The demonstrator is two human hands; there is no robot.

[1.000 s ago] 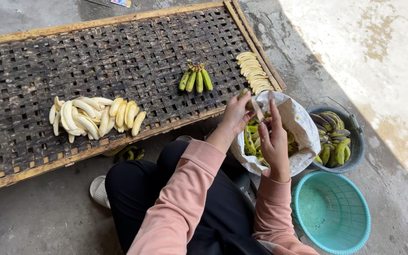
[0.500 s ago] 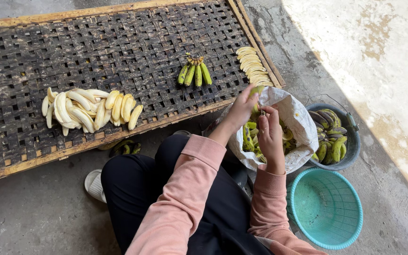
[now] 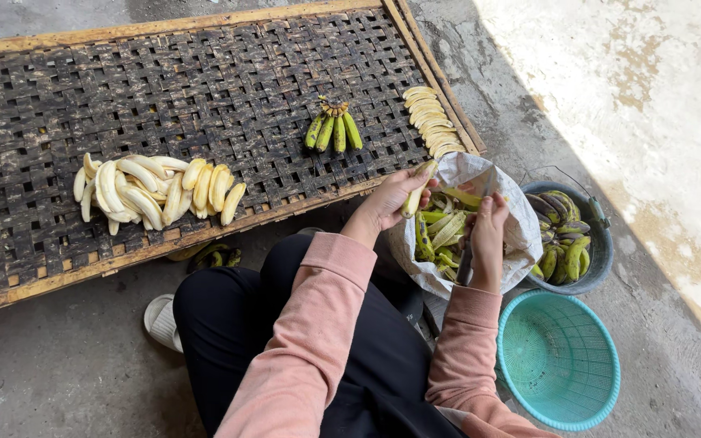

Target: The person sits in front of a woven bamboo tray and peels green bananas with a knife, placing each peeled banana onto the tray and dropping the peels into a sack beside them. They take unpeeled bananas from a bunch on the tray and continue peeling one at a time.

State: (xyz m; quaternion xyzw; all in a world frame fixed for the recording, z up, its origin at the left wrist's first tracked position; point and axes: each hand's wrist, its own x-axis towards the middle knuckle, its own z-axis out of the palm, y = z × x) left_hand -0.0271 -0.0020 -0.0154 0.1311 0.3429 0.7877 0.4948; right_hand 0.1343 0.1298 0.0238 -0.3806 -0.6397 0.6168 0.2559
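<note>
woven drying rack (image 3: 229,73), teal basket (image 3: 559,361), grey bucket (image 3: 596,243)

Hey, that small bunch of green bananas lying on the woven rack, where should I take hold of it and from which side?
Grip the green banana bunch at its crown, the stubby joined end pointing toward the rack's far edge. The fingers fan out toward you from there, so one hold on that end should likely lift them all together. Come from above on the far side; the woven rack is bare around it.
</note>
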